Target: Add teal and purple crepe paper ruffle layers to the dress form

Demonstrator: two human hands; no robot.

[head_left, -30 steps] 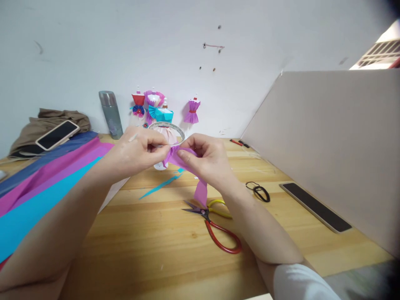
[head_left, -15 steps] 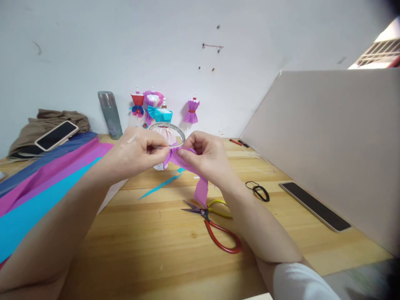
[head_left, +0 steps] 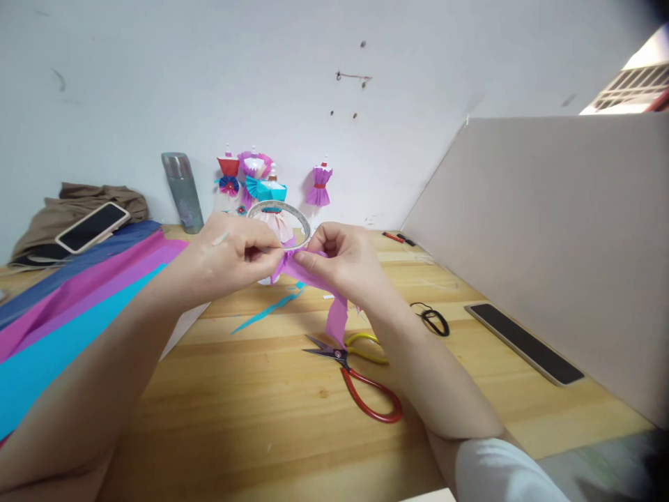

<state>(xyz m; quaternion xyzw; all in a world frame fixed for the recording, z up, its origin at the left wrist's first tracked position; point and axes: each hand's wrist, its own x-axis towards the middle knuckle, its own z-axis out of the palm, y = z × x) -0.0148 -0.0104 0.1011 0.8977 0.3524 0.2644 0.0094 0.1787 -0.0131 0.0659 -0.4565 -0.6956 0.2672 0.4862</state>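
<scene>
Raised over the table, my left hand [head_left: 235, 254] is closed in a pinch at the left end of a purple crepe paper strip [head_left: 337, 317]. My right hand [head_left: 348, 261] pinches the same strip just beside it, thumb on top. The paper looks gathered between the fingertips, and its loose tail hangs down to the scissors. A thin tape roll [head_left: 302, 222] stands behind the fingertips, touching or nearly touching the paper; the exact contact is hidden. Below lie scissors [head_left: 339, 354] with one yellow and one red handle, blades apart.
Small mannequins in paper dresses [head_left: 320, 185] stand by the wall near a grey flask [head_left: 182, 192]. Coloured paper sheets [head_left: 78, 335] and a phone [head_left: 93, 227] lie left. Blue scraps [head_left: 266, 312], a black hair tie [head_left: 435, 322] and a dark flat device [head_left: 525, 343] lie on the table.
The tape roll has tilted and shifted slightly. Both hands keep their pinch on the purple strip almost in place; the view has moved a little.
</scene>
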